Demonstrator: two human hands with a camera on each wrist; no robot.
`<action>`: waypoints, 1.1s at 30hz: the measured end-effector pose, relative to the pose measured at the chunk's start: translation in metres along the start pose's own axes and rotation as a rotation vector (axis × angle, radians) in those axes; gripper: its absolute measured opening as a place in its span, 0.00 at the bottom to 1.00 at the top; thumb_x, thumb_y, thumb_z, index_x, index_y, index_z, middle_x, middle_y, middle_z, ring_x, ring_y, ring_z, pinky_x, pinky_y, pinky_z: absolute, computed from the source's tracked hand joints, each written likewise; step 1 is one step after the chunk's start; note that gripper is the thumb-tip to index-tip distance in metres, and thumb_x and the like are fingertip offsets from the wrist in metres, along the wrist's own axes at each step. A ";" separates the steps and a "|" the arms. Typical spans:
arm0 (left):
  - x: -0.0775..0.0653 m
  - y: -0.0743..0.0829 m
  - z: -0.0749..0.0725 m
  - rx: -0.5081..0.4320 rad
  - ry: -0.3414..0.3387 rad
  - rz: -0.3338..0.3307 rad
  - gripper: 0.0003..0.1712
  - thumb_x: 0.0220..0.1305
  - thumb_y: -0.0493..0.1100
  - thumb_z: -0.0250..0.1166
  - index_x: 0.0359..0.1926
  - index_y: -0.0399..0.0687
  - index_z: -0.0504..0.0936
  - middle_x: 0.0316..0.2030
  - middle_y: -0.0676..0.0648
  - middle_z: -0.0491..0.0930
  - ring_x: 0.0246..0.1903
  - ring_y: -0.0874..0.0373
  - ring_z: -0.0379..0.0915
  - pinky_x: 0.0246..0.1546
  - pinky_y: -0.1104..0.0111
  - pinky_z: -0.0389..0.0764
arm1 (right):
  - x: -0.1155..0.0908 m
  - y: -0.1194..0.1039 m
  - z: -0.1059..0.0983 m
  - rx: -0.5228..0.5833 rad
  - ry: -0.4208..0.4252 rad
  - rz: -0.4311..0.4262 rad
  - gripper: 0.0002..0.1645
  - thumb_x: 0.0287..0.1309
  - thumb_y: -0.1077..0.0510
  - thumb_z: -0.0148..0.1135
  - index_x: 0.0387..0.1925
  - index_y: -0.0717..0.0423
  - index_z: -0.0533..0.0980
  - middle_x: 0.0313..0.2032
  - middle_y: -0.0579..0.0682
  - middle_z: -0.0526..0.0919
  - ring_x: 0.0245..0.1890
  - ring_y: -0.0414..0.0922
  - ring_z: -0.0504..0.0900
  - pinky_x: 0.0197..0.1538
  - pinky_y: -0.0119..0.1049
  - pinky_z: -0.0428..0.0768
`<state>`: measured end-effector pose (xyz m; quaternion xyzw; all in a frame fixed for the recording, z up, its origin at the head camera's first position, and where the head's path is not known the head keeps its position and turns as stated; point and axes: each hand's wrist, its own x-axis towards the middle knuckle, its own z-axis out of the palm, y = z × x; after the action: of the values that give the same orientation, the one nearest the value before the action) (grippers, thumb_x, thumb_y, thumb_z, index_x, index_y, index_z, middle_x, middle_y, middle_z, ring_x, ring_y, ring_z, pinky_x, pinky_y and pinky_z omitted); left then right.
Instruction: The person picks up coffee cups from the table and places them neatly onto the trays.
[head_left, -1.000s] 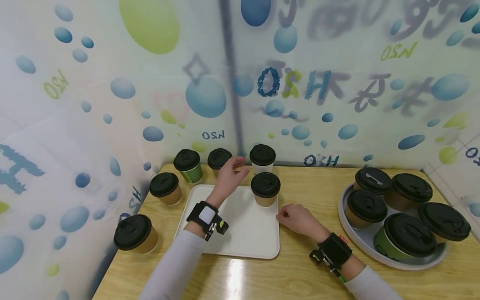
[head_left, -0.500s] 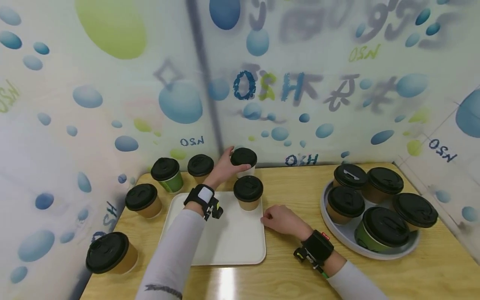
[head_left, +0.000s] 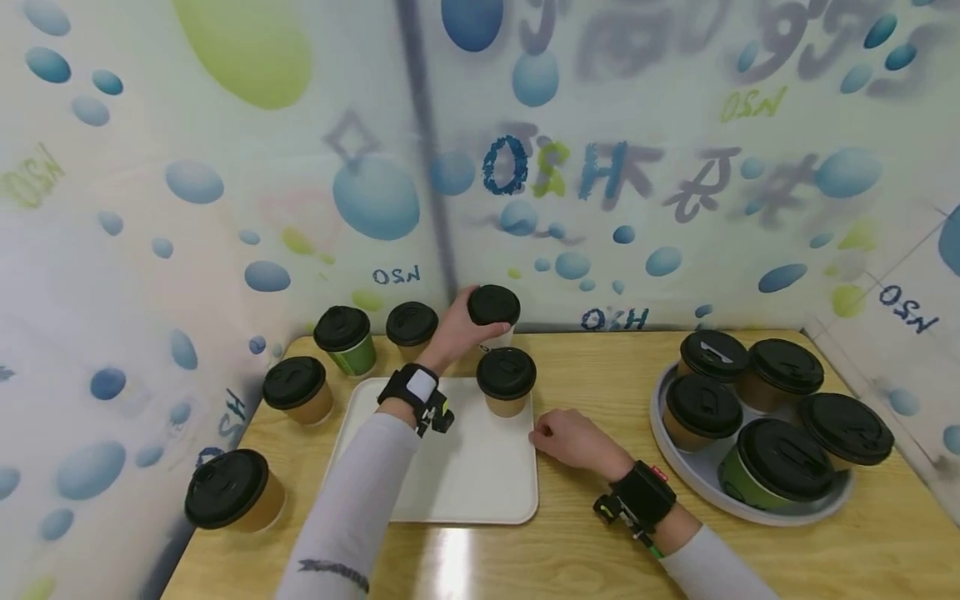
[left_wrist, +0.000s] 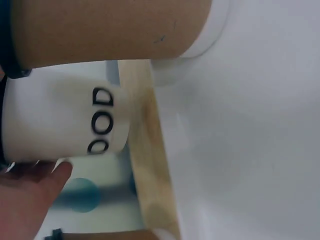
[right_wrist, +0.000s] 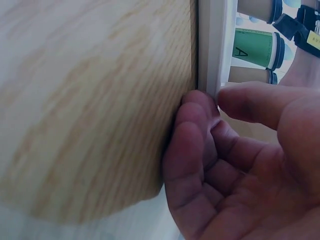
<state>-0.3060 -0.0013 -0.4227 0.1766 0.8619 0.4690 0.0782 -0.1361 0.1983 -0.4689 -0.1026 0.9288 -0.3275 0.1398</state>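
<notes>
My left hand (head_left: 456, 332) grips a white paper cup with a black lid (head_left: 494, 306) beyond the tray's far edge. Dark printed letters show on the white cup (left_wrist: 60, 117) in the left wrist view, its base close to the wooden tabletop. Just in front of it, a brown paper cup (head_left: 506, 385) with a black lid stands in the far right corner of the white rectangular tray (head_left: 465, 479). At the tray's right edge, my right hand (head_left: 573, 442) pinches the rim (right_wrist: 212, 60) between thumb and curled fingers.
Left of and behind the tray stand lidded cups: a green one (head_left: 355, 357), a brown one beside it (head_left: 411, 329), and two more brown ones (head_left: 307, 404) (head_left: 258, 504). A round grey tray (head_left: 690, 475) at the right holds several lidded cups. A patterned wall rises behind.
My left hand has moved away from me and to the right, from above the tray's far edge, and taken hold of the white cup. My right hand stays at the tray's edge.
</notes>
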 end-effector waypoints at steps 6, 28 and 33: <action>-0.011 0.014 -0.009 0.023 0.139 0.074 0.59 0.61 0.59 0.75 0.82 0.46 0.51 0.78 0.39 0.57 0.75 0.42 0.57 0.71 0.46 0.64 | -0.002 0.002 -0.001 0.000 0.009 0.021 0.18 0.71 0.58 0.61 0.21 0.52 0.75 0.17 0.42 0.66 0.18 0.39 0.65 0.26 0.32 0.61; -0.099 0.015 -0.056 -0.036 0.258 0.147 0.55 0.61 0.52 0.76 0.79 0.40 0.55 0.71 0.37 0.67 0.68 0.42 0.67 0.65 0.45 0.71 | -0.001 -0.002 0.001 -0.004 -0.023 0.066 0.16 0.72 0.58 0.61 0.24 0.52 0.76 0.19 0.45 0.69 0.20 0.42 0.68 0.27 0.33 0.63; -0.118 0.001 -0.060 -0.038 0.217 0.055 0.55 0.60 0.53 0.76 0.79 0.43 0.55 0.70 0.35 0.67 0.67 0.40 0.69 0.63 0.44 0.73 | -0.001 -0.005 0.000 -0.006 -0.024 0.059 0.16 0.72 0.58 0.60 0.25 0.53 0.76 0.19 0.45 0.69 0.20 0.42 0.69 0.28 0.34 0.64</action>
<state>-0.2147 -0.0922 -0.3930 0.1469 0.8511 0.5034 -0.0250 -0.1349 0.1943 -0.4657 -0.0796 0.9307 -0.3191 0.1600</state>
